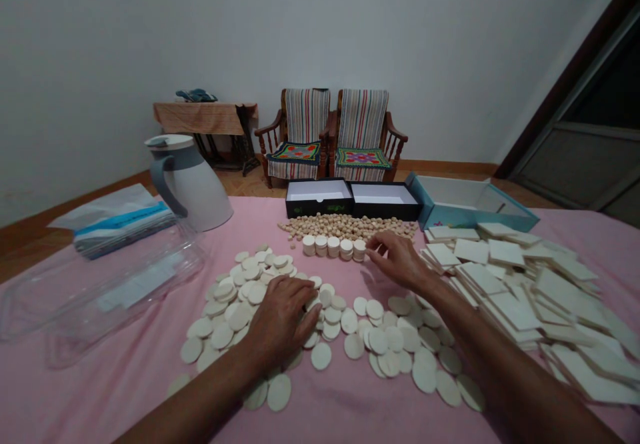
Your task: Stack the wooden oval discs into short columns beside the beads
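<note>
1. The right hand (395, 257) was at the end of the row of stacks (333, 247), fingers loosely bent, at three o'clock from the last stack — whether they gripped it, I could not tell.
2. The left hand (285, 314) lay over the loose discs (223, 335), at about seven o'clock from the row, fingers curled; whether they held a disc was hidden.
3. A sideways knock from the right hand seemed the likeliest trouble: the five stacks stood close together, so one toppling could have taken its neighbours along.
4. Discs spilling toward twelve o'clock could have mixed with the small beads (350, 227).
5. The discs looked thin, round and pale; loose ones overlapped untidily, while stacked ones formed short, upright columns.
</note>
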A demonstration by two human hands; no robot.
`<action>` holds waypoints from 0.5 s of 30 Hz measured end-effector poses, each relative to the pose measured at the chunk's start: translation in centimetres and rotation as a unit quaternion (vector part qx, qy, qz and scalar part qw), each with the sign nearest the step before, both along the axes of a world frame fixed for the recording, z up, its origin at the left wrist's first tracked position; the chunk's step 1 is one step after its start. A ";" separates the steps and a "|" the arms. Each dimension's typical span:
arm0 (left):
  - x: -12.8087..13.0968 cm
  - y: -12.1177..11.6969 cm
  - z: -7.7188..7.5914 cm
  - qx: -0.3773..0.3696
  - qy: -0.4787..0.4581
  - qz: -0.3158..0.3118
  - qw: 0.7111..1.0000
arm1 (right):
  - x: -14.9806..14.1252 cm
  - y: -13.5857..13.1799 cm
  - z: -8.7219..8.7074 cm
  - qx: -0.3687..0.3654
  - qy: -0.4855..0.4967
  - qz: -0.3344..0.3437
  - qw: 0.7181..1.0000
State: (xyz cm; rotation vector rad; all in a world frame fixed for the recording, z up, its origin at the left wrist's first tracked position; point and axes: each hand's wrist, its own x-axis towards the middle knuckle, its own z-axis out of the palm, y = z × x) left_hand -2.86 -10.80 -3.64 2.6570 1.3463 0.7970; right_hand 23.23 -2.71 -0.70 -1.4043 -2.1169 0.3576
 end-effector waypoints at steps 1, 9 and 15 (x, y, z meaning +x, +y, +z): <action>0.0 0.0 0.0 -0.001 0.003 0.001 1.000 | -0.1 -0.9 -0.1 -0.017 0.001 0.019 1.000; 0.3 -0.1 0.6 0.027 0.038 -0.003 0.999 | -2.3 -6.7 -2.9 -0.029 0.000 0.105 0.994; 1.1 -0.6 1.6 0.020 0.097 -0.020 0.995 | -3.6 -8.0 -4.1 -0.009 -0.034 0.119 0.992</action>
